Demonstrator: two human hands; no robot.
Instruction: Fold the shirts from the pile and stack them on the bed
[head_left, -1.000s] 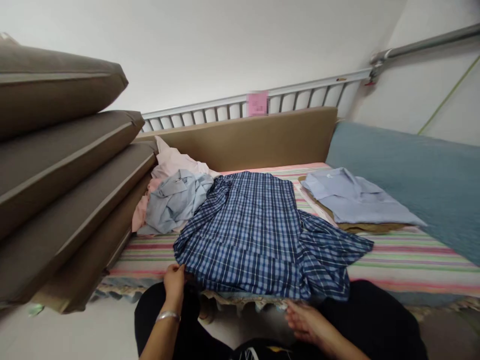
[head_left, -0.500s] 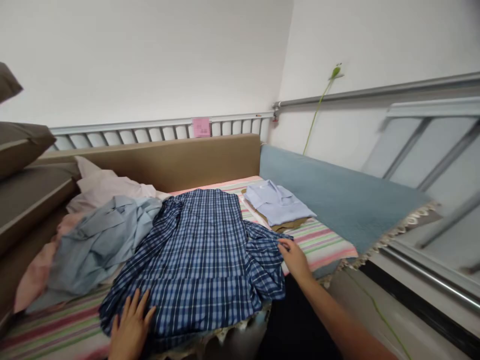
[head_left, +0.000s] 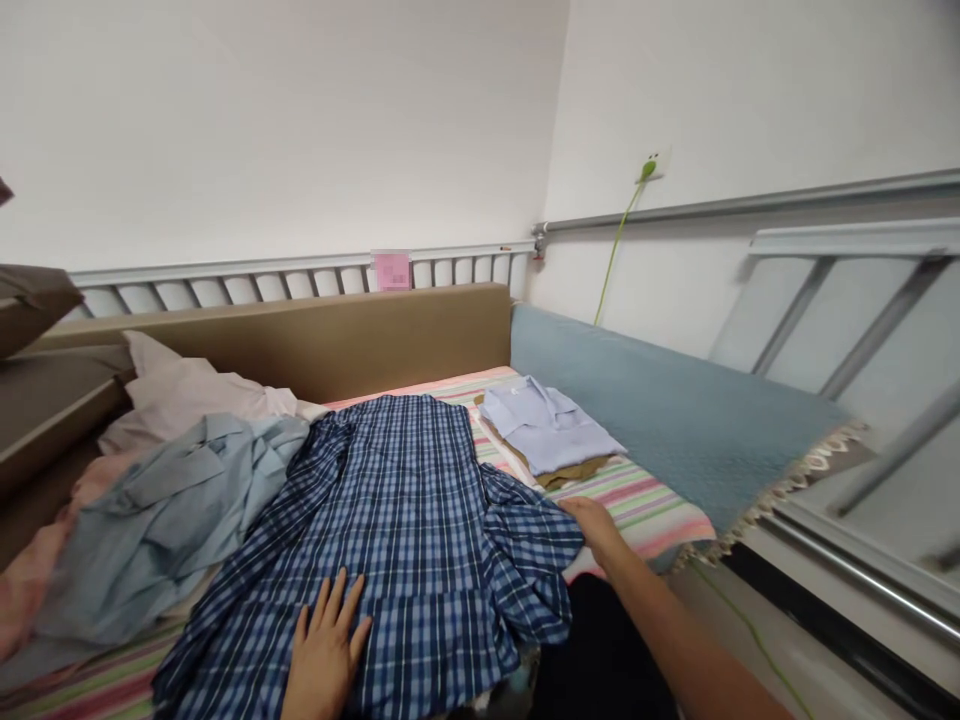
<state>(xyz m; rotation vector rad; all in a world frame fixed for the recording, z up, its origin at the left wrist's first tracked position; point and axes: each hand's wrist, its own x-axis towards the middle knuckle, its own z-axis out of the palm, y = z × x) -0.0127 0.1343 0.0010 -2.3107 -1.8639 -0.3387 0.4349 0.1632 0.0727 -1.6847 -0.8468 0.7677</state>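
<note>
A blue plaid shirt (head_left: 409, 500) lies spread out on the striped bed sheet (head_left: 652, 490), its collar end away from me. My left hand (head_left: 327, 640) rests flat on the lower left of the shirt, fingers spread. At the right, my right hand (head_left: 594, 522) has its fingers closed on the edge of the shirt's right sleeve, which is bunched and folded beside the body; the fingertips are partly hidden by cloth. The left sleeve stretches down along the shirt's left side.
Loose light-blue (head_left: 180, 520) and pale pink (head_left: 191, 400) garments lie heaped at left. A folded lavender shirt (head_left: 551, 425) tops a small stack at right. Brown cushions (head_left: 45, 400), a brown backboard (head_left: 337, 345), a blue padded cover (head_left: 660, 410) and white railings surround the bed.
My left hand has moved right and further onto the shirt. My right hand still holds the sleeve, which has shifted slightly outward. The view has turned a little.
</note>
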